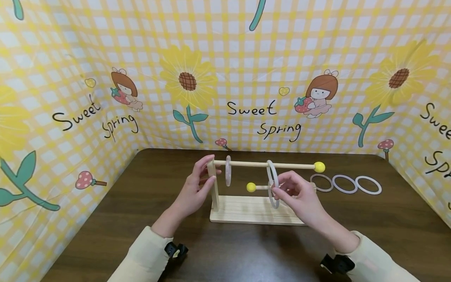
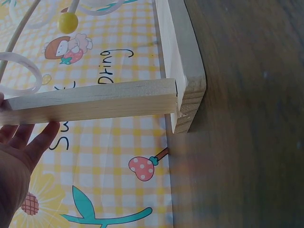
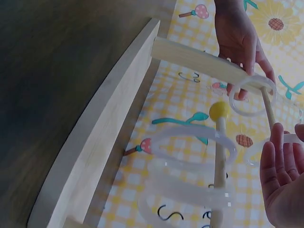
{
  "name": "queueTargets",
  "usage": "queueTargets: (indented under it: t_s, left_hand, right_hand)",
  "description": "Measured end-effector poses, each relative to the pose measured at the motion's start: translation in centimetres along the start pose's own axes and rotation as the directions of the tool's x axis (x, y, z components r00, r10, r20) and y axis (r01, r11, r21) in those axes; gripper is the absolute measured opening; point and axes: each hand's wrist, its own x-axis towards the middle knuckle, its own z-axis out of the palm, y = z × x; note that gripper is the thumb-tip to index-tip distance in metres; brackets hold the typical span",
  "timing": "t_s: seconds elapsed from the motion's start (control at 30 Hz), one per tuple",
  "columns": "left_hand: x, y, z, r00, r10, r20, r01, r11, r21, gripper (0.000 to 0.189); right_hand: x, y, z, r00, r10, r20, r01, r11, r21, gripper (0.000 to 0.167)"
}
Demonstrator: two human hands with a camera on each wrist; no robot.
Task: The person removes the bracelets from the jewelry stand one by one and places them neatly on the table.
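Note:
A wooden stand (image 1: 246, 209) carries an upper rod (image 1: 296, 166) and a shorter lower rod (image 1: 262, 187), each tipped with a yellow ball. My left hand (image 1: 195, 186) holds the top of the left post (image 2: 95, 102), thumb in front and fingers behind. Between thumb and fingers my right hand (image 1: 299, 196) pinches a translucent white ring (image 1: 271, 172), which hangs around the upper rod. Another ring (image 1: 228, 176) hangs on that rod near the left post. In the right wrist view, pale rings (image 3: 190, 129) appear around the lower rod; my right hand largely hides that area in the head view.
Three white rings (image 1: 368, 185) lie in a row on the dark wooden table (image 1: 398, 227), right of the stand. Behind and at both sides stands a yellow checked cloth (image 1: 253, 78) printed with flowers and lettering. A black wrist camera is strapped to each sleeve.

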Motion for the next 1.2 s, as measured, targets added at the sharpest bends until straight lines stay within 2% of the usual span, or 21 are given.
queueTargets:
  t_s: [0.17,0.43,0.63,1.0,1.2]
  left_hand:
    - [-0.1,-0.1,0.0,1.0,-0.012,0.0,0.012,1.0,0.005,0.052]
    - [-0.2,-0.1,-0.1,1.0,0.005,-0.006,-0.005,1.0,-0.001,0.053]
    - [-0.1,-0.1,-0.1,1.0,0.015,-0.004,-0.015,1.0,0.003,0.052]
    - [-0.1,0.0,0.0,1.0,0.019,-0.001,-0.019,1.0,-0.002,0.053]
    - [0.0,0.0,0.0,0.999,0.033,0.0,-0.033,0.999,0.007,0.053]
  right_hand:
    - [-0.3,0.0,-1.0,1.0,0.002,-0.004,-0.002,0.999,-0.042,0.017]
    - [-0.8,0.4,-2.6,1.0,-0.004,-0.024,0.002,0.996,-0.087,0.019]
    - [-1.1,0.7,-3.5,0.998,-0.034,-0.055,0.026,0.991,-0.132,0.02]
    - [-2.1,1.2,-5.5,0.992,-0.045,-0.121,0.013,0.966,-0.257,0.027]
    - [-2.3,1.5,-6.3,0.986,-0.061,-0.155,0.017,0.963,-0.268,0.029]
